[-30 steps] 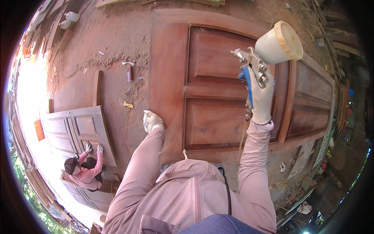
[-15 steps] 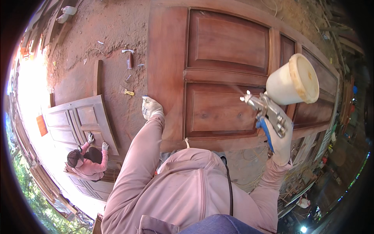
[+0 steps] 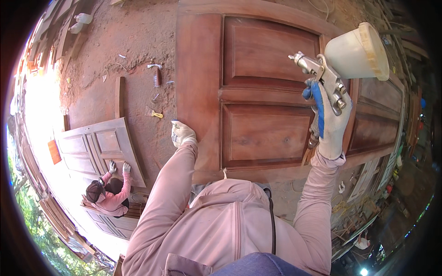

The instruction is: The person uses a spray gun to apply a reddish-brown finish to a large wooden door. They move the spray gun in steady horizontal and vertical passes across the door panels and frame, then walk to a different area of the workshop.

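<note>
One spray gun (image 3: pixel 324 73), in right grip (image 3: pixel 335 120), left grip (image 3: pixel 183 134) at door edge (image 3: pixel 179 83)

Joinery workshop; panelled doors (image 3: pixel 262 95), planks (image 3: pixel 120 96), spray gun (image 3: pixel 324 76).

floor (image 3: pixel 142 32): reddish earth | daylight (image 3: pixel 37 115): glaring, left | foliage (image 3: pixel 33 225): lower left

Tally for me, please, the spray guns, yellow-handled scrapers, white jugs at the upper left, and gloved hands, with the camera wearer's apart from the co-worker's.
Spray gun: 1
Yellow-handled scraper: 1
White jugs: 2
Wearer's left hand and right hand: 2
Co-worker's gloved hands: 2
Total: 8
</note>
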A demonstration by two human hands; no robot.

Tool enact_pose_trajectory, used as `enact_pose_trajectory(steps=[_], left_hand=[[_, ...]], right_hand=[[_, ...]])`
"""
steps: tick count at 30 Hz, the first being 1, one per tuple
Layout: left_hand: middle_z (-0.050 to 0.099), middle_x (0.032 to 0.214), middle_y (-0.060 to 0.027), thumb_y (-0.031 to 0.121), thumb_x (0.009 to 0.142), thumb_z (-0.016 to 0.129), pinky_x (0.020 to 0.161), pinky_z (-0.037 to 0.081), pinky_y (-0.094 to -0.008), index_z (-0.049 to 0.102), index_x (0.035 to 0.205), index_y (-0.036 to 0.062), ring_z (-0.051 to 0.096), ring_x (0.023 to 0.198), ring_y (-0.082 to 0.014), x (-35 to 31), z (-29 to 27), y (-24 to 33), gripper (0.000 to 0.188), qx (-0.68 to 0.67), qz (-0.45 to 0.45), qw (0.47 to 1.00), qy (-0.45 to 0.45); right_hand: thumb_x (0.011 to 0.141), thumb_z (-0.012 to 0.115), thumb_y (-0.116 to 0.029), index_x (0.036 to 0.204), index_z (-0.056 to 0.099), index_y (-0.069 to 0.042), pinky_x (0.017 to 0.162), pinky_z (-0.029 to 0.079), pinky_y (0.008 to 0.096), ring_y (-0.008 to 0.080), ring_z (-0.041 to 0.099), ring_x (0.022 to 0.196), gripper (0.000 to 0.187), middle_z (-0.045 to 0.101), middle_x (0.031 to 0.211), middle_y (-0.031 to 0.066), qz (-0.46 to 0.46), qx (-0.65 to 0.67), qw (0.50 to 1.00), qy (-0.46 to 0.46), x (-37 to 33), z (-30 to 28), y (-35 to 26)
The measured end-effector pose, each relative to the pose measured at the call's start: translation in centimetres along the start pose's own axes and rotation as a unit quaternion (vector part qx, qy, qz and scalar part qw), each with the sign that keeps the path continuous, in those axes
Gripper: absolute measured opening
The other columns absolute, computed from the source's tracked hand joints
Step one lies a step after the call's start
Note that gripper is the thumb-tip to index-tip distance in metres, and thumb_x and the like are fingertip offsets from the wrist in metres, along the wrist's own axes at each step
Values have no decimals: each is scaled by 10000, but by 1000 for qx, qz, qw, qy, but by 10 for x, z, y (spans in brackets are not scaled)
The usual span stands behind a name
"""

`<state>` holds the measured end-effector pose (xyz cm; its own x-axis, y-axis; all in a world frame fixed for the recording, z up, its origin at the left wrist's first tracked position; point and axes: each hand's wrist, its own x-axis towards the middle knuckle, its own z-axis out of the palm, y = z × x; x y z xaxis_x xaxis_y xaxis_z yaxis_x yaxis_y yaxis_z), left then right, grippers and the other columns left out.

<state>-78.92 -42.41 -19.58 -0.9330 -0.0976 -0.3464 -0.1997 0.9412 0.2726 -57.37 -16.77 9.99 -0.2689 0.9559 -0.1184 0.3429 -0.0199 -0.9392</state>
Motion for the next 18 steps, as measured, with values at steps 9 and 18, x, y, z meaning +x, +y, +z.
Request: enact_pose_trajectory(steps=[9,18], left_hand=[[685,1048,-229,505,1000,239,900,478,-488,687,1127,48,621,1023,-441,-1,3,1,652,-22,8,1000,9],[693,1078,-172,473,1001,274,892,486,-483,699,1090,86,635,1010,-397,-2,0,2,581,7,6,1000,15]], right_hand=[[913,621,-33,1280,597,0,629,483,208,97,627,743,369,676,952,65,38,-13,998,-50,-54,-14,-5],[850,559,103,1348,535,31,814,538,300,155,638,959,504,628,1268,145,119,-65,979,-150,-114,-49,-34]])
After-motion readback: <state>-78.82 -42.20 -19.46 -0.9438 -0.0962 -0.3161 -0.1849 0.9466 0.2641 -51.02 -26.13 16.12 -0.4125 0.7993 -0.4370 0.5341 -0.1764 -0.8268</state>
